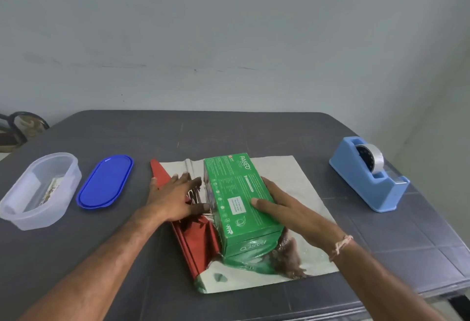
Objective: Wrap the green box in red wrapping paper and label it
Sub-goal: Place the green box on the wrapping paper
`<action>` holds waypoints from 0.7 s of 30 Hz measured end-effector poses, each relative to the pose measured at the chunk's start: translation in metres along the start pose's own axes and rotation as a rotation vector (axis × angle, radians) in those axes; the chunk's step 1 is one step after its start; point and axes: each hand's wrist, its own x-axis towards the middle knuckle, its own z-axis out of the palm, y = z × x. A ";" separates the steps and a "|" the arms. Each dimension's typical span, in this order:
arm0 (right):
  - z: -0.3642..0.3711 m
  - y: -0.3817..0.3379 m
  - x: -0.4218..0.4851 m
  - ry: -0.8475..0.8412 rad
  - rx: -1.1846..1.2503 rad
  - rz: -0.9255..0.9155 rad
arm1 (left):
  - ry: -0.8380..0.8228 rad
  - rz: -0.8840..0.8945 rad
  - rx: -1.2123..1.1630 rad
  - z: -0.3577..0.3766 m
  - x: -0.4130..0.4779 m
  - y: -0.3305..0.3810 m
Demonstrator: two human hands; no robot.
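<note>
The green box [236,193] lies lengthwise on the wrapping paper [300,183], which is spread silver side up on the dark table. The paper's left edge is folded over and shows its red side [197,242]. My left hand [175,198] lies flat on that folded left part, fingers straight and spread, thumb touching the box's left side. My right hand [287,208] rests on the box's top and right side with its fingers extended.
A clear oval container [40,191] with small items inside stands at the left, its blue lid [105,182] beside it. A blue tape dispenser [368,175] with a roll of clear tape stands at the right. The grey wall rises behind the table [229,130].
</note>
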 end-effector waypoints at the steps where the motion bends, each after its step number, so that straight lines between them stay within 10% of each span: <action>1: 0.004 0.000 0.000 0.012 0.011 -0.009 | -0.018 0.013 0.004 -0.004 0.004 -0.001; 10: 0.025 0.001 -0.003 0.087 0.042 -0.015 | 0.049 0.063 0.099 -0.020 -0.007 0.003; 15: 0.030 0.005 -0.004 0.126 0.091 0.001 | 0.168 0.204 -0.355 -0.002 -0.019 0.009; 21: 0.025 0.005 -0.011 0.087 0.089 0.061 | -0.103 0.191 -0.267 -0.005 -0.023 -0.003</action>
